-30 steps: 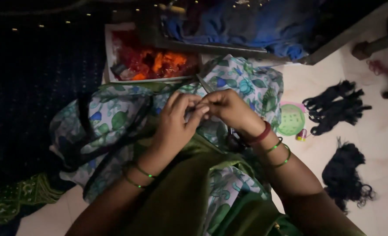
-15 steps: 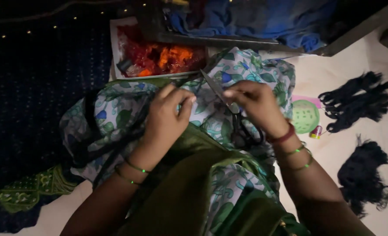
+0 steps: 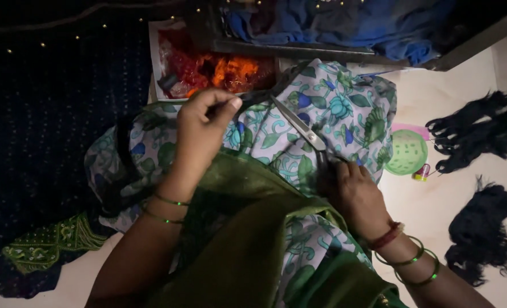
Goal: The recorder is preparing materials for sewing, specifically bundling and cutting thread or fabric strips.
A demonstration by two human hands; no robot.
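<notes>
Scissors [image 3: 302,128] lying slantwise across the flower-printed cloth [image 3: 333,108], blades parted and pointing up-left, handles sunk in the right hand [image 3: 353,197] below and right of the blades. Right fingers [image 3: 336,174] curled tight about the handles, the grip itself dark and partly hidden. Left of the scissors, the left hand [image 3: 199,134] raised over the same cloth, thumb and fingers [image 3: 225,105] pinched narrow on a dark strip of fabric [image 3: 259,96] just beside the blade tips, the strip running right into the open blades. Below the scissors, green fabric [image 3: 253,228] draped between the two forearms. Above the scissors, a tray of orange and red pieces [image 3: 219,71] and blue cloth [image 3: 344,23]. Right of the scissors on the pale floor [image 3: 436,85], a round green disc [image 3: 407,153], a small thread spool [image 3: 420,172] and black hair bundles [image 3: 476,131], well apart from both hands. Far left, dark dotted cloth [image 3: 48,114].
</notes>
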